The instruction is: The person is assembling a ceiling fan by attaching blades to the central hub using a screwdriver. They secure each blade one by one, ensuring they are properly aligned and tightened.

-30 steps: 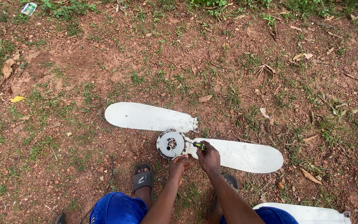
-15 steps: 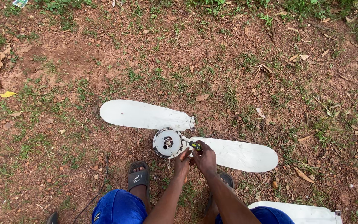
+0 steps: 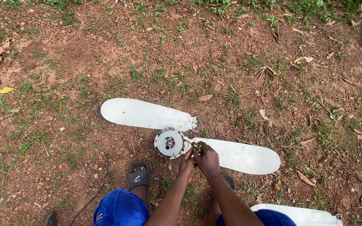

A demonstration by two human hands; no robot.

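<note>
A ceiling fan lies on the bare ground, its round grey motor hub [image 3: 169, 143] between two white blades: one blade [image 3: 145, 114] reaches left, the other [image 3: 241, 156] reaches right. My right hand [image 3: 207, 159] grips a screwdriver with a yellow and black handle [image 3: 197, 147], its tip at the bracket where the right blade meets the hub. My left hand [image 3: 186, 162] sits just beneath the hub's right edge, touching the blade root; its fingers are partly hidden by my right hand.
Red dirt with patches of grass and dry leaves lies all around. A third white blade [image 3: 300, 214] rests at the bottom right. My sandalled foot [image 3: 139, 179] stands below the hub. A dark cable [image 3: 95, 194] runs along the ground at the lower left.
The view has shifted slightly, so the fan sits a little lower right in the frame. Both hands stay at the hub's right side with the screwdriver.
</note>
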